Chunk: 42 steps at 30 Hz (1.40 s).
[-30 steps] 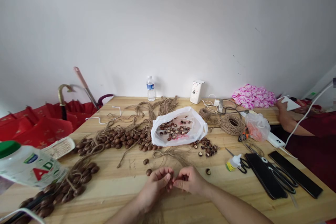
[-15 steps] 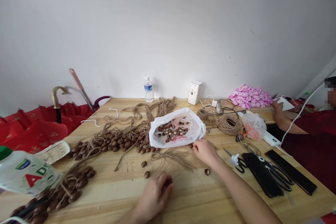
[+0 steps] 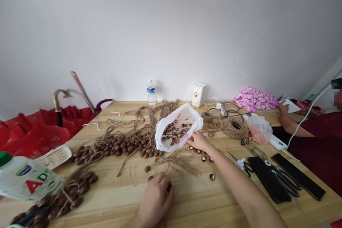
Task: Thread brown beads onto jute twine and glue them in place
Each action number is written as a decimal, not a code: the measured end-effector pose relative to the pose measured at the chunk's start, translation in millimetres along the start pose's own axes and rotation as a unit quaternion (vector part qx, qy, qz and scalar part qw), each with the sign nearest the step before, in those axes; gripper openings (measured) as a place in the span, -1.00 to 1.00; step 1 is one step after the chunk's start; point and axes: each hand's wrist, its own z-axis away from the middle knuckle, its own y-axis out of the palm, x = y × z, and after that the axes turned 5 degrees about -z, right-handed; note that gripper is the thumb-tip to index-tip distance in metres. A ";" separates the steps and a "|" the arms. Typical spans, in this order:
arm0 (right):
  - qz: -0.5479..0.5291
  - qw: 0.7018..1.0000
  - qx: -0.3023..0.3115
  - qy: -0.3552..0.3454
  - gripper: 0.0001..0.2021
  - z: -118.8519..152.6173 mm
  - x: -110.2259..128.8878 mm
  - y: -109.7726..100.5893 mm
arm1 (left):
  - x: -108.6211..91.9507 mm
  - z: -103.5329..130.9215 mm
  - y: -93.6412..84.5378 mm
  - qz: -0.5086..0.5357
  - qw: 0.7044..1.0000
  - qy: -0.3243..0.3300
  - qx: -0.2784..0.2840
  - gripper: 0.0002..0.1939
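Note:
My right hand (image 3: 199,141) is closed on the right front edge of a white plastic bag (image 3: 167,146). Inside the bag lie many brown nut shells (image 3: 176,130), some showing pale insides. Close to the table's front, my left hand (image 3: 157,196) curls around a small brown nut shell (image 3: 169,187), which is mostly hidden by the fingers. Two whole-looking brown shells lie just beyond the left hand, one partly covered by it. A braided twine piece with a frayed tail (image 3: 184,160) rests between my hands. Several half shells (image 3: 203,159) are scattered beside my right wrist.
Bunches of twine strung with brown shells (image 3: 117,146) spread over the left side. A white bottle with a green cap (image 3: 26,176) stands front left. Scissors (image 3: 283,178), black cases (image 3: 267,178) and a twine coil (image 3: 235,128) lie right. Another person's arm (image 3: 291,123) is far right.
My right hand has shifted slightly left and away, pulling the bag's right side inward and narrowing it. More half shells now show on the table right of the bag. The left hand barely moved.

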 end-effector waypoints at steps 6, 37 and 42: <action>0.054 0.998 -0.005 -0.043 -0.82 44.8 -3.9 10.2 | -0.8 2.1 5.6 -0.081 0.997 0.001 -0.015 -0.80; -0.002 0.993 -0.059 -0.100 -0.79 63.3 28.0 -19.8 | -4.5 8.2 2.4 -0.143 0.975 0.078 -0.151 -0.56; -0.181 0.968 -0.043 -0.168 -0.76 98.2 34.6 -23.7 | -9.7 17.5 -6.5 -0.060 0.960 0.232 -0.143 -0.57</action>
